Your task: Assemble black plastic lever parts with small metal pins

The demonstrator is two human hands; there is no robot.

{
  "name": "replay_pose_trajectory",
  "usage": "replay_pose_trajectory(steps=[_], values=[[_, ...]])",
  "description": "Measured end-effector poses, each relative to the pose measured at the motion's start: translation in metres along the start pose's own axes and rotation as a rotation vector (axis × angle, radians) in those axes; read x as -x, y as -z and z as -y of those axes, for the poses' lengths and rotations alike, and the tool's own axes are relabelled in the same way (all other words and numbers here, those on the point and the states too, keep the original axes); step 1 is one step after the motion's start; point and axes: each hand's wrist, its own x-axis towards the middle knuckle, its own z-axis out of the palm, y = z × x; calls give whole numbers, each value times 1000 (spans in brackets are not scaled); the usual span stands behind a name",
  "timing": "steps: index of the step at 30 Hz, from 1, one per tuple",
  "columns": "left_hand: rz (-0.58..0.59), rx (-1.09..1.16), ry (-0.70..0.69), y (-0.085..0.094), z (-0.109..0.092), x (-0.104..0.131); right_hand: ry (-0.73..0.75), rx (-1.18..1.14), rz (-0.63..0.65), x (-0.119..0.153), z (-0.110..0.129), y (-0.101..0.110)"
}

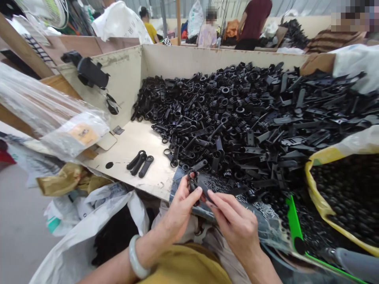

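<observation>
Near the table's front edge, my left hand (185, 201) is closed round a black ringed plastic part (192, 177), its ring end up. My right hand (233, 217) pinches a flat black strip (204, 190) against that part from the right. Fingers hide where the two pieces meet. Left of my hands, several black ringed parts (146, 166) lie side by side on the pale board. A large heap of black plastic parts (207, 106) rises behind my hands. Small silver pins (266, 210) lie to the right of my right hand.
An open yellow-edged sack (322, 157) of small black pieces stands right, beside a green strip (293, 221). A white sack (74, 248) with black contents sits lower left. Clear plastic bags (56, 106) hang over the left side. People are at the back, including one in dark red (256, 17).
</observation>
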Motion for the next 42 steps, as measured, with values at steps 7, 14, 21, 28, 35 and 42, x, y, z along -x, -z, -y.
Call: replay_pose_trajectory(steps=[7,14,21,28,35,42], values=[[58,98,71,-5,-1,2,-38,-10,-103,8,18,-15],[47,121,94,-9,1,3,8,102,-176,10,18,-23],[-12,90,58,-14,8,4,17,182,-156,16,17,-26],[-56,-40,72,-7,17,-2,-47,154,-72,21,15,-30],[235,-546,105,18,5,1,-680,-373,84,-5,-4,-1],[364,-767,92,17,-16,14,-846,-710,254,-6,-12,-9]])
